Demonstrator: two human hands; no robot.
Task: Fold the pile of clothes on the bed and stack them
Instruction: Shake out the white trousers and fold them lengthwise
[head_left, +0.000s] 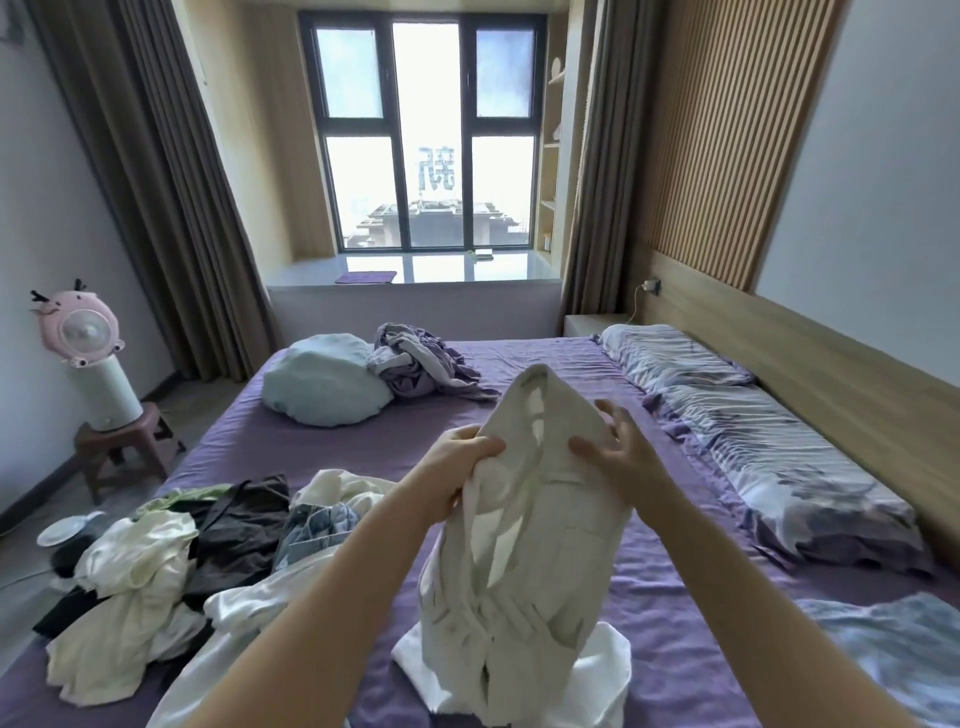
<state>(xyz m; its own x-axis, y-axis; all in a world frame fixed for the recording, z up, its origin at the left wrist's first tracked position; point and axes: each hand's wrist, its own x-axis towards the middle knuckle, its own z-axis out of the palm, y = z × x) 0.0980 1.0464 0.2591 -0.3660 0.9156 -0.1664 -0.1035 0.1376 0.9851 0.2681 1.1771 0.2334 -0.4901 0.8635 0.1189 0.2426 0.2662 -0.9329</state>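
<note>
— What do I have around the edges?
— I see a pink fan (85, 325) on a white base, standing on a brown stool (124, 447) left of the bed.
— And further back?
— Brown curtains (156, 182) flank the window (423, 135); a purple mat (365, 277) lies on the sill.

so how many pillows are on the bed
3: a pale blue pillow at the far left, and two patterned pillows along the headboard, far and near. Clothes could hide others.
</note>
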